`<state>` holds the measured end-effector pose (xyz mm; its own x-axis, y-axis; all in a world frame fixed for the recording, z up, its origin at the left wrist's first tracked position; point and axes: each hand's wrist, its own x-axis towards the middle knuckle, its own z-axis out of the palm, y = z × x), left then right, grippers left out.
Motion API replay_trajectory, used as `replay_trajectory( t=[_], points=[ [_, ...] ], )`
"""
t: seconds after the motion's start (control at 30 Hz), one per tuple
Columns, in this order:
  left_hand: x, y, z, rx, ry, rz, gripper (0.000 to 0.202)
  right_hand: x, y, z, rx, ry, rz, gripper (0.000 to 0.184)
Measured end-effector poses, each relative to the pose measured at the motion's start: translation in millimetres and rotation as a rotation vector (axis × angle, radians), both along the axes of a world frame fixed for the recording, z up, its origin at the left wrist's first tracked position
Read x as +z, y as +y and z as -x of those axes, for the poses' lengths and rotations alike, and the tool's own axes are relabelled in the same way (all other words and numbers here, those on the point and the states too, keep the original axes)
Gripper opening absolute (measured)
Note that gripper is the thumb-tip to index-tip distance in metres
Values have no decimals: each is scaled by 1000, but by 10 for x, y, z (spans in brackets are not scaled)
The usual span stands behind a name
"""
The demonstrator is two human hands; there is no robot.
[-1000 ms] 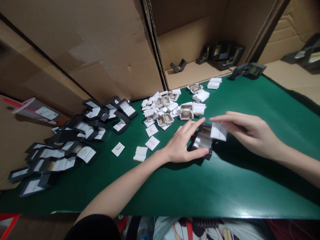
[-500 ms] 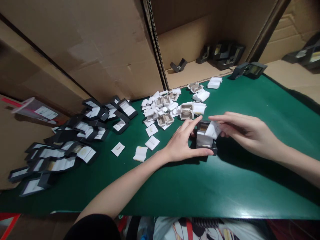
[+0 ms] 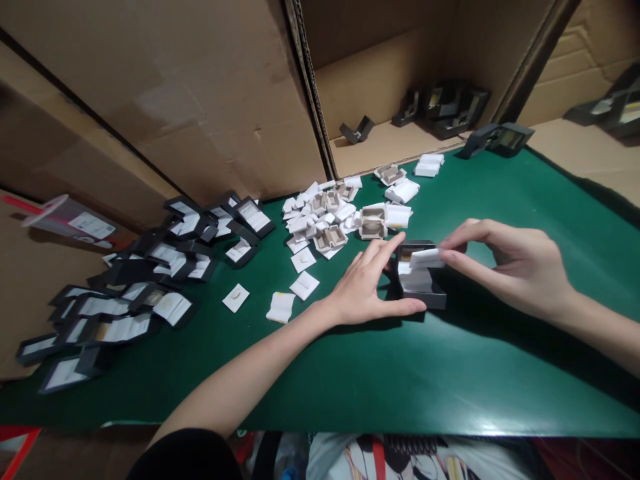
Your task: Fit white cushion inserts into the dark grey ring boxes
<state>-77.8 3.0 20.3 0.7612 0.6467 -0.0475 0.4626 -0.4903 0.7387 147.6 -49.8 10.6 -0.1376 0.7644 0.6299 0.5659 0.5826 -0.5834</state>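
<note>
On a green mat [image 3: 450, 373] my left hand [image 3: 367, 287] grips a small open black box [image 3: 420, 283] between thumb and forefinger, steadying it. My right hand [image 3: 505, 263] pinches a small white card [image 3: 426, 259] by its right edge and holds it flat over the box's white-lined opening. Both hands meet at the box in the middle of the mat.
A heap of open black boxes [image 3: 145, 280] with white cards lies at the left. White inserts and cards [image 3: 340, 213] are piled behind the hands. Cardboard walls [image 3: 200, 100] stand at the back, with more black boxes [image 3: 445, 107] in an open carton and at the far right [image 3: 610, 110].
The white card has tilted from upright in my right hand to flat over the box. The black box has shifted a little to the right under my left hand.
</note>
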Motion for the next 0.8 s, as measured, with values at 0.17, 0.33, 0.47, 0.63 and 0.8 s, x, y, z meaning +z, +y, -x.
replay_trajectory(
  t=[0.17,0.33,0.47,0.63,0.8],
  points=[
    [-36,-6,-16,22,-21,-18,108,6,-2,34,5,-13,-17,7],
    [-68,-12,-13,19,-30,-68,108,-16,1,63,51,-45,-35,10],
    [-77,-15,-23,21,-25,-65,108,-6,25,88,25,-164,-161,13],
    [-52,-41,-34,19,-6,-58,108,-3,57,93,-152,-280,-268,7],
    [-61,-72,-35,15,-36,-46,107,-38,72,92,-100,-247,-226,8]
  ],
)
